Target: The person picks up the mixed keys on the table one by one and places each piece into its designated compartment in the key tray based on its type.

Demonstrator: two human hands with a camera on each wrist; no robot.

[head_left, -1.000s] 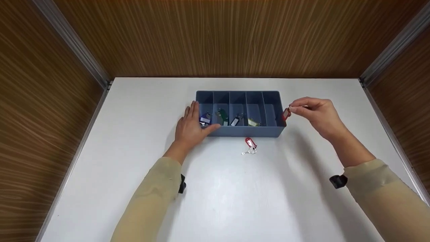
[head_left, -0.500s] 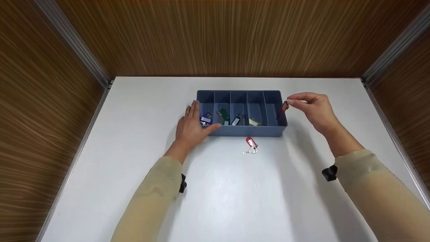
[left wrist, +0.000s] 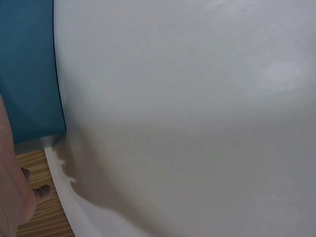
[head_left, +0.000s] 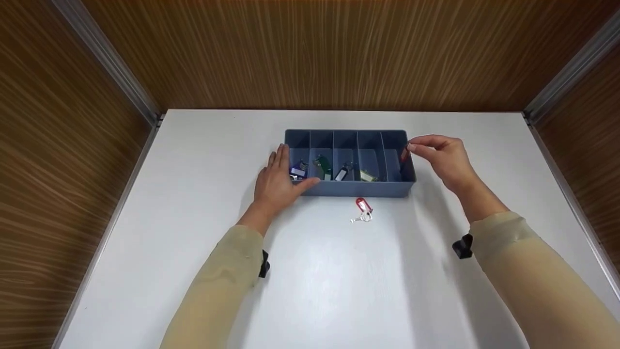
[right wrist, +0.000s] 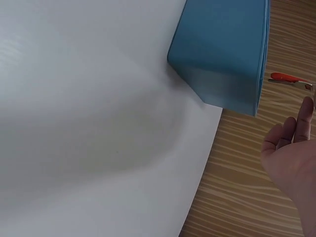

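Observation:
A blue divided tray (head_left: 353, 189) stands on the white table. My left hand (head_left: 278, 182) lies flat against its left end, thumb along the front wall, fingers straight. My right hand (head_left: 438, 155) pinches a red key tag (head_left: 404, 154) at fingertip height over the tray's rightmost compartment; the same red key tag (right wrist: 289, 79) shows beyond the tray's rim (right wrist: 261, 54) in the right wrist view. A second red-tagged key (head_left: 362, 209) lies on the table just in front of the tray. Blue, green, black and yellow tagged keys sit in the other compartments.
The white table (head_left: 315, 281) is boxed in by wooden walls at the back and both sides, with metal strips in the corners. In the left wrist view only the tray's wall (left wrist: 27, 74) and bare tabletop show.
My right hand has carried the red key tag leftward from beside the tray's right end to over its rightmost compartment. The left hand has stayed put.

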